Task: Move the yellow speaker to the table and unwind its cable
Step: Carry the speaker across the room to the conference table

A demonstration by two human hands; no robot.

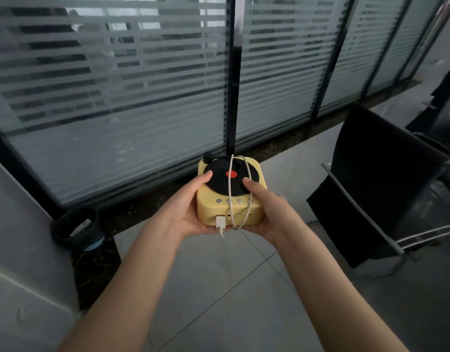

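With forearms (132, 288) out, gripping yellow speaker (227, 208) between left hand (185, 210) and right hand (269, 209).
Could snag dangling plug (220, 222) or shed loose cable (229, 184) loops.

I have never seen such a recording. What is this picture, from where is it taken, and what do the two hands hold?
There is no machine here. One camera sits on a person's head and looks forward and down, so you see that person's own two arms. The left hand and the right hand hold a yellow speaker between them, with the thumbs on top and the fingers under it. It looks like a small record player, with a black disc on top. A white cable is wound around it, and its plug shows at the near side. The speaker rests on no surface; below it is only the tiled floor. Behind it stands a striped glass wall, and to the right a black chair.
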